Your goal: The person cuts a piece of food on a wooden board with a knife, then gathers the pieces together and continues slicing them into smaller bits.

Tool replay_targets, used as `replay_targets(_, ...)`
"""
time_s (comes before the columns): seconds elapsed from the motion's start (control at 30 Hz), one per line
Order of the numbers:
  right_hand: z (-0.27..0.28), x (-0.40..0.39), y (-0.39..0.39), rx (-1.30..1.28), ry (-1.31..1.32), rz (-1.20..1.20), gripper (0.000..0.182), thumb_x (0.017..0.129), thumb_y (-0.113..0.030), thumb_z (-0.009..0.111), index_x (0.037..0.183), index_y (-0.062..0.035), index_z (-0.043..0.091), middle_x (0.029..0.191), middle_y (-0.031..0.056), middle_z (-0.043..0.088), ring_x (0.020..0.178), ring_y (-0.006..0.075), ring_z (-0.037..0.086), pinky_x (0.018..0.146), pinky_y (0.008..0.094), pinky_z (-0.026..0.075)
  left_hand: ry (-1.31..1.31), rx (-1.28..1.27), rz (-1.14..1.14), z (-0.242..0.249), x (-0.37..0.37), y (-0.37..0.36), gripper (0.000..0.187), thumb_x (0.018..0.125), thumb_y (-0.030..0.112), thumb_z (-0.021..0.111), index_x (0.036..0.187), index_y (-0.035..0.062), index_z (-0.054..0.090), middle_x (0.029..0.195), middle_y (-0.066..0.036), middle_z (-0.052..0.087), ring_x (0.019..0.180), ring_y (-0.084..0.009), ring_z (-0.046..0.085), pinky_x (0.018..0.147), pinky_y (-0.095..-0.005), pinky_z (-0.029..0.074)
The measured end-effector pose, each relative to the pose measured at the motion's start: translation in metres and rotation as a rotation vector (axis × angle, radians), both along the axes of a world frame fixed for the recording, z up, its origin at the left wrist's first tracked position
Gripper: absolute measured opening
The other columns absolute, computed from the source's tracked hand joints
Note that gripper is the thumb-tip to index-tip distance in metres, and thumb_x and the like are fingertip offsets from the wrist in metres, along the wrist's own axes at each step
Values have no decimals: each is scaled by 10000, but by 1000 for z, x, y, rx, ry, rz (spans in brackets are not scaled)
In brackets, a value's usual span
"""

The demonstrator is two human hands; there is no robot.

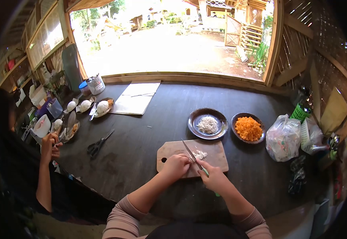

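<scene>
On the wooden cutting board [170,150] my right hand [214,179] grips a kitchen knife [190,150] with a green handle, its blade slanting up and left. My left hand [177,166] is curled at the left side of the blade, fingertips pressing pale, thin strips to the board. A small heap of chopped white strips [199,155] lies right of the blade. Just behind the board stands a dark plate [194,131] with a mound of white chopped pieces [208,124]. Right of it, a brown bowl [233,121] holds chopped orange pieces [248,128].
Black scissors [98,147] lie left of the board. Papers [135,99] and plates with rounded white rice mounds [102,106] are further back. A filled plastic bag [283,138] and a green basket [299,112] stand at right. Another person's hand [50,145] is at far left.
</scene>
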State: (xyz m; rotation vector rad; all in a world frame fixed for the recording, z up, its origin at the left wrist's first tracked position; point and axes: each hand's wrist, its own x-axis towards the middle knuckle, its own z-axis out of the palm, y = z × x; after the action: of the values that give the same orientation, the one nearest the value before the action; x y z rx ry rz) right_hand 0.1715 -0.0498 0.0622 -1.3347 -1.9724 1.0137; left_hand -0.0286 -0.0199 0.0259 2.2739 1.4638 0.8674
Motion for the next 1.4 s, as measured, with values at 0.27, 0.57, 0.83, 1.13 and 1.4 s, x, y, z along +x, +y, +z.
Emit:
replay_targets(0.27, 3, 3, -1, -141, -52, 42, 423, 925, -179, 602, 1345, -178, 564, 837, 291, 648, 804, 451, 652, 726, 471, 506, -18, 1, 0, -1, 0, 0, 137, 767, 78, 655, 842, -1, 738, 909, -129, 709, 835, -296, 682, 790, -366, 543)
replay_targets(0.57, 1, 2, -3, -104, -14, 64, 431, 924, -160, 591, 1353, -161, 554, 796, 293, 638, 757, 459, 644, 701, 476, 501, 9, -7, -2, 4, 0, -1, 149, 761, 90, 651, 839, -7, 734, 897, -137, 703, 837, -304, 675, 779, -377, 540)
replay_targets(0.83, -14, -5, 3, 26, -43, 88, 445, 905, -119, 581, 1349, -134, 551, 832, 295, 639, 781, 473, 632, 713, 501, 505, 21, 15, -2, -2, -2, 2, 149, 756, 95, 653, 831, -8, 730, 890, -142, 698, 832, -306, 673, 772, -385, 538)
replay_targets(1.13, -21, -2, 5, 102, -28, 91, 441, 918, -124, 591, 1355, -135, 540, 897, 286, 649, 852, 466, 637, 746, 475, 513, 4, 36, -16, 2, -2, 0, 137, 778, 90, 660, 845, -7, 730, 919, -140, 699, 818, -302, 680, 767, -379, 542)
replay_targets(1.4, -10, 0, -4, 3, -10, 77, 418, 921, -101, 607, 1336, -108, 558, 960, 274, 659, 922, 441, 651, 790, 413, 515, -78, 9, -19, -3, -4, 0, 133, 767, 65, 663, 851, -13, 731, 914, -130, 699, 802, -295, 681, 758, -358, 546)
